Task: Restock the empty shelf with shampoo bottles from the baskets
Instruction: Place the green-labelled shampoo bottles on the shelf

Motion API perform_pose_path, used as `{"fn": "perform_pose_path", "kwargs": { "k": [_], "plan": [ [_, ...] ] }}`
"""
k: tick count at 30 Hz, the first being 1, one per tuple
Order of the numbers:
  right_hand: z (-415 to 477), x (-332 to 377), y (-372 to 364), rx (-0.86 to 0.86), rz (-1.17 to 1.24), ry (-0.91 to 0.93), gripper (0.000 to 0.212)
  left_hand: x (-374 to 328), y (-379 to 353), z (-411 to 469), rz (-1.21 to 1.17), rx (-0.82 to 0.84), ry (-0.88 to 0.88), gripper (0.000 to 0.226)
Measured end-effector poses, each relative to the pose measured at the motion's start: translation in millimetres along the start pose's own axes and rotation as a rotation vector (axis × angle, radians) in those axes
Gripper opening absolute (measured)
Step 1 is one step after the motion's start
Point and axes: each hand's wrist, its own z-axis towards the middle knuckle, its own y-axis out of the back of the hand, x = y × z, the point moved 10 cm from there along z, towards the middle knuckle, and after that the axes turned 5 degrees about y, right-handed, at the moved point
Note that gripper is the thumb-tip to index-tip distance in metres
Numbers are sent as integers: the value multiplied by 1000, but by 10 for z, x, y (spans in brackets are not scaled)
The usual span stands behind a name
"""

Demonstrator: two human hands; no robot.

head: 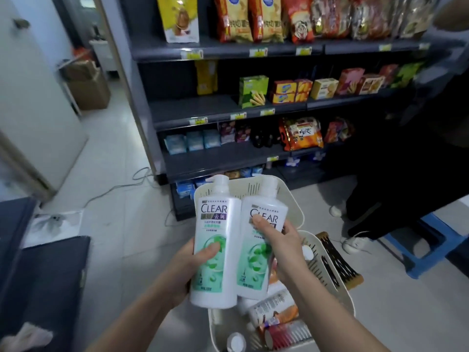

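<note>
Dark shelving unit (pixel 228 107) stocked with snack packets and boxes, rising behind a tiled floor. Two cream slatted baskets: far basket (pixel 297 212) and near basket (pixel 340 295), the latter holding further bottles lying down. Left hand (pixel 187 262) grips one white-and-green shampoo bottle (pixel 215 250) upright; right hand (pixel 284 242) grips a second bottle (pixel 261 252), the two touching above the baskets.

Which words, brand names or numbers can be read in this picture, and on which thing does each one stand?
"CLEAR": left bottle, held by the left hand.
"CLEAR", partly covered by the thumb: right bottle, held by the right hand.
Smaller print on both bottles: too small to read.
Shelf price tags and snack packets: too blurred.
</note>
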Motion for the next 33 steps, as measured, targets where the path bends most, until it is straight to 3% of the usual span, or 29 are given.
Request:
{"fn": "perform_pose_path", "kwargs": {
  "k": [4, 10, 13, 17, 21, 24, 27, 31, 33],
  "plan": [
    [-136, 161, -499, 170, -81, 48, 55, -213, 321, -377, -73, -120, -93, 61],
    [-313, 236, -1303, 343, -109, 95, 52, -552, 863, -992, -79, -252, -242, 65],
    [-422, 238, -1745, 437, -98, 88, 44, -724, 1199, -1344, -97, -371, -312, 75],
    [-592, 247, -2382, 561, -122, 108, 50, -931, 1642, -1842, -116, -502, -405, 99],
    [-799, 303, -3046, 691, -101, 128, 46, -1068, 2107, -2317, -153, -599, -476, 101],
    [-946, 312, -3560, 757, -107, 143, 64, -1147, 2475, -2658, -171, -658, -507, 90],
    [-1088, 308, -4083, 818, -107, 157, 59, -1261, 2844, -3025, -195, -739, -556, 65],
    [-1308, 298, -4778, 906, -97, 177, 47, -1448, 3334, -3498, -185, -820, -643, 79],
    [-1412, 275, -5105, 937, -79, 177, 45, -1519, 3570, -3733, -180, -877, -668, 76]
  ]
}}
